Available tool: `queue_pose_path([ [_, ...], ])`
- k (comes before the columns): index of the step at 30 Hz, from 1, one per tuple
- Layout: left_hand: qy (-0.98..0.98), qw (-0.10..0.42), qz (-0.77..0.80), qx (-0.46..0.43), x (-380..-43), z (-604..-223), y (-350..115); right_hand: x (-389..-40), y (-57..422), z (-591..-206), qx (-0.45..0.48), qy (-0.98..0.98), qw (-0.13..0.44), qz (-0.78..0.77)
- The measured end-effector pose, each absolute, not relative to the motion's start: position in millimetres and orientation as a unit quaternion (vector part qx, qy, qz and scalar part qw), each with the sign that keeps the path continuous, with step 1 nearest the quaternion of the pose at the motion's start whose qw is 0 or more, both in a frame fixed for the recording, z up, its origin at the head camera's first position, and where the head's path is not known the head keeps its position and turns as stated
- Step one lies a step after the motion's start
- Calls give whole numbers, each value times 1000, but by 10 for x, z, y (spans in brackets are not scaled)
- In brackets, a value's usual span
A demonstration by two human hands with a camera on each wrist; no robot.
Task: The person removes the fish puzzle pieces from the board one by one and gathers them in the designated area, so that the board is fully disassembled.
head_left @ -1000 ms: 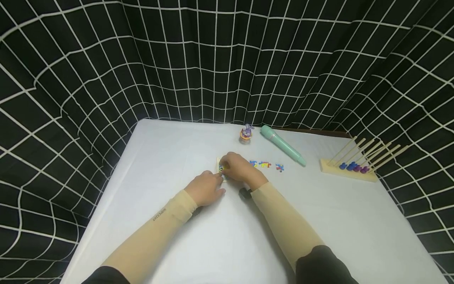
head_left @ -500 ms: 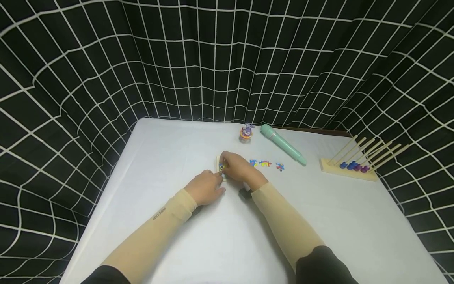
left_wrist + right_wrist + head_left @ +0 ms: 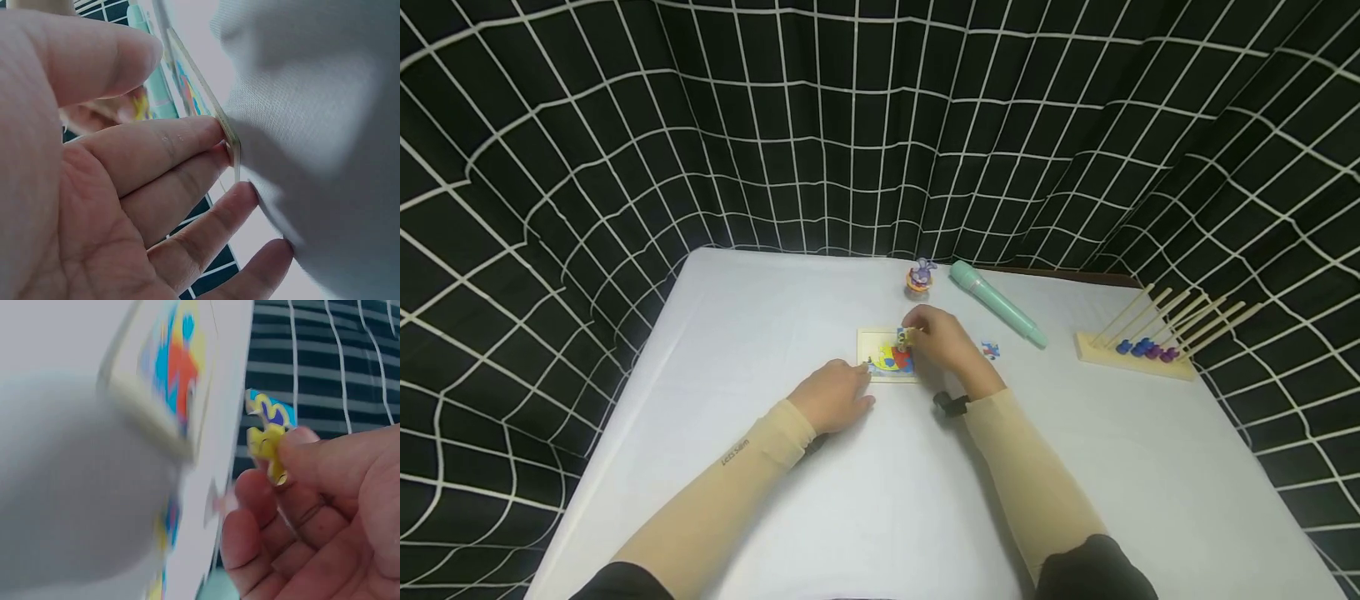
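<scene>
A shallow wooden puzzle board [image 3: 868, 338] lies mid-table, with coloured pieces, mostly yellow, red and blue, fitted in its lower part. My left hand [image 3: 835, 397] rests at its lower left corner; in the left wrist view the extended fingertips [image 3: 212, 131] touch the board's edge and the tablecloth. Over the board's right side, my right hand [image 3: 946, 340] pinches a puzzle piece [image 3: 269, 444] between thumb and fingers. That piece is yellow with purple and blue, and is held tilted above the board.
A loose puzzle piece [image 3: 990, 350] lies right of my right hand; blurred pieces [image 3: 170, 520] show beside the board in the right wrist view. Behind stand a purple rabbit figure [image 3: 920, 278] and a mint-green microphone-shaped object [image 3: 997, 304]. A wooden peg rack [image 3: 1135, 358] is far right.
My right hand has moved right from the board's left part to its right side, uncovering fitted pieces; a puzzle piece now shows in its fingers. The left hand stays at the corner.
</scene>
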State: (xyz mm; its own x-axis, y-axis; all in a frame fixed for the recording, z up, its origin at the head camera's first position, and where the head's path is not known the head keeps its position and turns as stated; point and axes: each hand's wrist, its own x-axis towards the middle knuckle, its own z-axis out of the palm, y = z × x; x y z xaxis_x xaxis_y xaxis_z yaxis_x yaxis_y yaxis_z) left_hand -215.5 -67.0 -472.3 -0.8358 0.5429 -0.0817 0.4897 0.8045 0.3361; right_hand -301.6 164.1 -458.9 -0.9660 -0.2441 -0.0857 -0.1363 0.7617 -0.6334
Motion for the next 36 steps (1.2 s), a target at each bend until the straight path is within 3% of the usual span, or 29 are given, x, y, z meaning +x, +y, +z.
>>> queue_pose_path([
  [6, 946, 91, 152, 270, -2155, -4709, -645, -2924, 2075, -4573, -33, 941, 115, -317],
  [13, 945, 87, 157, 273, -2146, -4703, -658, -2827, 2117, -4645, -2, 934, 163, -318],
  [29, 946, 87, 147, 276, -2166, -4733, -657, -2717, 1925, -4732, -23, 966, 92, -239],
  [32, 946, 85, 150, 275, -2160, -4726, -658, -2757, 1769, -4689, -61, 965, 72, -244],
  [36, 946, 85, 152, 273, -2159, -4734, -647, -2878, 1523, -4643, -150, 955, 97, -237],
])
